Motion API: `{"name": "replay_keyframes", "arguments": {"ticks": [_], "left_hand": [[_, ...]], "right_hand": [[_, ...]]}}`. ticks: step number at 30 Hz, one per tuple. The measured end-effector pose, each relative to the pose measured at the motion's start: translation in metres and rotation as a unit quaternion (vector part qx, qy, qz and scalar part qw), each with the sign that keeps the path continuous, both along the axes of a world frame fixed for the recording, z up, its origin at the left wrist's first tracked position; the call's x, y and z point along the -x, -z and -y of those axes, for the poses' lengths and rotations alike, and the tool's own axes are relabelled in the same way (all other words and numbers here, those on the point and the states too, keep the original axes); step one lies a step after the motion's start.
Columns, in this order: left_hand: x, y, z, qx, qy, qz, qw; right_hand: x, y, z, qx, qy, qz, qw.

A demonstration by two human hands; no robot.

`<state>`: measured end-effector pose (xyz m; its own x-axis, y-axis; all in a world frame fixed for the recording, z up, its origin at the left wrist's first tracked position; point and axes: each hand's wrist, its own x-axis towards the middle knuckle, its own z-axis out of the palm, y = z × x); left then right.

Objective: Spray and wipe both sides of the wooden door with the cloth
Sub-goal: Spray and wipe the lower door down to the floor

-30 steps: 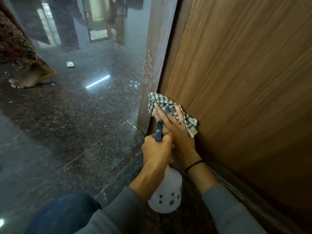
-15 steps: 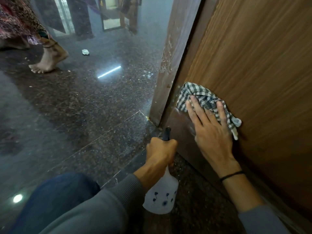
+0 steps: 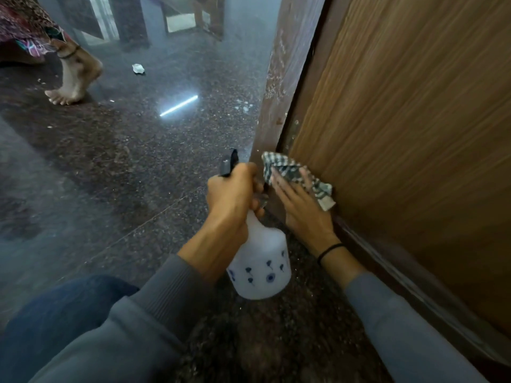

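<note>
Wooden door (image 3: 401, 134) fills the right side of the head view, its brown grain running upward, and it stands at an angle to the dark door frame (image 3: 279, 92). Low on the door, near the edge by the frame, the checked cloth (image 3: 290, 172) lies against the wood. The right hand (image 3: 301, 205) presses it there with straight, flat fingers. The left hand (image 3: 232, 194) is wrapped around the neck of a white spray bottle (image 3: 260, 266), just beside the cloth, with the dark nozzle pointing away. On the shiny dark floor (image 3: 124, 161), well apart, are a bare foot (image 3: 73, 81) and a small white scrap (image 3: 138, 68).
</note>
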<state>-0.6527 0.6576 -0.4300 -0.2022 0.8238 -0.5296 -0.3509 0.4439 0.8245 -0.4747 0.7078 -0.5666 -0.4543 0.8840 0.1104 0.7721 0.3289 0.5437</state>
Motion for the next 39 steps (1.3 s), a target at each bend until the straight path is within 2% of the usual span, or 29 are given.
{"name": "replay_keyframes", "arguments": {"ticks": [2, 5, 8, 12, 15, 18, 21, 24, 27, 29, 33, 38, 39], "left_hand": [[0.01, 0.001, 0.0, 0.008, -0.009, -0.014, 1.0], [0.017, 0.006, 0.002, 0.008, -0.007, -0.046, 0.999], [0.013, 0.008, 0.005, 0.006, 0.0, -0.063, 0.998], [0.0, 0.007, 0.004, 0.006, 0.003, -0.054, 0.998], [-0.013, 0.004, 0.002, 0.007, 0.02, -0.034, 0.999], [-0.02, 0.0, 0.003, 0.002, 0.034, -0.017, 0.999], [-0.02, -0.001, 0.002, -0.004, 0.034, -0.007, 0.999], [-0.018, -0.002, 0.001, -0.01, 0.026, -0.013, 1.0], [-0.016, -0.001, -0.001, -0.015, 0.014, -0.023, 1.0], [-0.014, 0.002, -0.003, -0.015, 0.011, -0.03, 0.999], [-0.015, 0.008, -0.005, -0.013, 0.006, -0.043, 0.999], [-0.027, 0.014, -0.012, -0.001, 0.005, -0.054, 0.999], [-0.032, 0.016, -0.013, -0.001, 0.01, -0.05, 0.999]], "right_hand": [[0.002, 0.032, -0.003, 0.087, -0.005, 0.023, 0.996], [0.006, 0.08, -0.012, 0.213, 0.022, 0.013, 0.977], [0.011, 0.1, -0.019, 0.272, 0.056, -0.015, 0.961], [-0.009, 0.097, -0.004, 0.254, 0.012, -0.02, 0.967], [-0.044, 0.102, 0.025, 0.244, 0.018, -0.05, 0.968], [-0.067, 0.099, 0.052, 0.236, 0.031, -0.018, 0.971], [-0.063, 0.107, 0.046, 0.216, 0.028, -0.019, 0.976], [-0.054, 0.13, 0.031, 0.242, 0.06, -0.044, 0.967], [-0.027, 0.102, 0.025, 0.232, 0.055, -0.126, 0.963], [-0.015, 0.092, 0.021, 0.26, 0.035, -0.128, 0.956], [-0.006, 0.103, 0.005, 0.203, 0.011, -0.081, 0.976], [-0.017, 0.092, 0.02, 0.05, -0.01, -0.031, 0.998], [-0.021, 0.084, 0.024, 0.045, -0.016, -0.03, 0.998]]}}
